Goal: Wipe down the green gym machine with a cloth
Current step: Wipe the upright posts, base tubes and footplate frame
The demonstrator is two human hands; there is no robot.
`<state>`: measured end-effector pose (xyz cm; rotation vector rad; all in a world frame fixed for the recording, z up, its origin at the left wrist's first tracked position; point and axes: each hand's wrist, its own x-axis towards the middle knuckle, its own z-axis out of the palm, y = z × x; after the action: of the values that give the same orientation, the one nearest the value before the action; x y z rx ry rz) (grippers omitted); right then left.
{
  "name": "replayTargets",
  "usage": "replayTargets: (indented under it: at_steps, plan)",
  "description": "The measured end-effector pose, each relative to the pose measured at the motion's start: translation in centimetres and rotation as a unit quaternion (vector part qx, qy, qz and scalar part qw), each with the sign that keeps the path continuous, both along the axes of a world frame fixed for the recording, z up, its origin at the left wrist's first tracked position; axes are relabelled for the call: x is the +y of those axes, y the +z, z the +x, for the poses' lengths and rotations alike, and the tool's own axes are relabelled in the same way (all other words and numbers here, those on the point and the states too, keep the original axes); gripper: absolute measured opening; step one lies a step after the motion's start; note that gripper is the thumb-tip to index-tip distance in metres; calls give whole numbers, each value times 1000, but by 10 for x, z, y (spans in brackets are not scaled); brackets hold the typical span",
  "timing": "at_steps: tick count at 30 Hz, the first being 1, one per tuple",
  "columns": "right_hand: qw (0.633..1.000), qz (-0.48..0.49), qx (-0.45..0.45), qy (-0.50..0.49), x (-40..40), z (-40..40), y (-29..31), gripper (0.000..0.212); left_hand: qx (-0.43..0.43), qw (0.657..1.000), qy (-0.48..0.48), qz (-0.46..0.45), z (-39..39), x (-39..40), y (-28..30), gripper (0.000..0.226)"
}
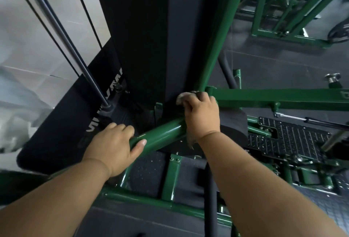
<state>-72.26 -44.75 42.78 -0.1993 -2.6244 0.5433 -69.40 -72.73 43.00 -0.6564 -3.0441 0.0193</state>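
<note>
The green gym machine (273, 98) fills the view with painted tubes and a tall black shroud. My left hand (115, 148) grips the lower end of a slanting green tube (160, 134), thumb lying along it. My right hand (201, 116) holds a pale cloth (184, 97) bunched under its fingers and presses it where that tube meets the upright green post (219, 34). A corner of the cloth hangs below my right wrist.
A black weight-stack shroud (151, 38) rises straight ahead. Steel guide rods (62, 34) slant at the left. A black tread footplate (287, 138) lies at the right, with more green frames (273, 10) behind. A black foam pad (234, 129) sits beside my right hand.
</note>
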Motion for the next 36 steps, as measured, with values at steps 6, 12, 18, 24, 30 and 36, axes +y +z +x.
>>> replayTargets:
  at_steps: [6,12,18,24,30,36]
  plan:
    - [999,-14,-37,-5,-3,-1,3,19,5,1000,-5,5,0,-2,-1,63]
    - [996,31,-67,47,11,3,22,17,-3,1000,-7,11,-1,0,-2,64]
    - [956,242,75,149,43,-27,73,30,-29,999,-2,20,-2,1,2,69]
    - [887,384,155,204,64,-38,84,30,-23,1000,-1,15,-1,3,4,68]
    - [868,429,72,240,57,-34,49,36,-32,999,0,12,0,1,4,69]
    - [859,425,180,220,65,-41,84,31,-43,999,6,8,1,1,5,68]
